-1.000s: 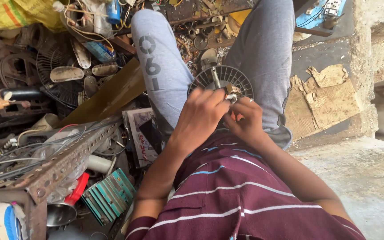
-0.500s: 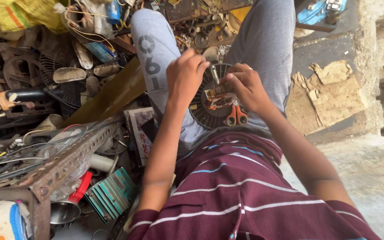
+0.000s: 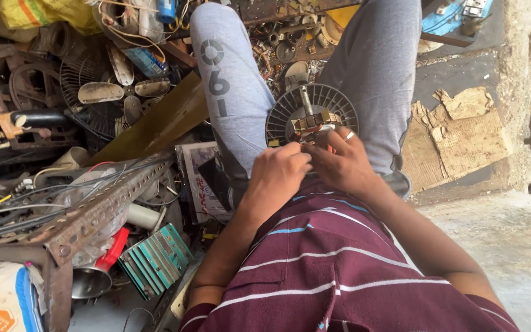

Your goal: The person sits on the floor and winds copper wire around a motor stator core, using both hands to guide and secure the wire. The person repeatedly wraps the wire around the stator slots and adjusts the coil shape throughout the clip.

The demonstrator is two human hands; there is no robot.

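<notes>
Scrap parts are crowding the workshop floor to the left and far side: dusty fan blades (image 3: pixel 101 92), loose wires, a rusty perforated steel angle frame (image 3: pixel 87 215) and a stack of teal finned plates (image 3: pixel 155 258) near the left. Torn cardboard (image 3: pixel 462 135) is lying on the concrete to the right.

A person in a maroon striped shirt (image 3: pixel 333 270) and grey trousers (image 3: pixel 228 92) is sitting with knees pointing away from the camera. A round black fan motor housing (image 3: pixel 284 114) with radial ribs is resting between the thighs, on the lap, with its steel shaft (image 3: pixel 306 98) pointing toward the far side and its copper-coloured core facing up.

The left hand (image 3: pixel 278 175) is curling into a loose fist at the near edge of the housing, fingertips pressing together on something small at the core; what they are pinching cannot be told. The right hand (image 3: pixel 342 163), wearing a ring on one finger, is lying just beside the left, touching the near right rim of the housing, with fingers bent inward toward the core. Whether the right hand is gripping a part or only steadying the housing cannot be told.
</notes>
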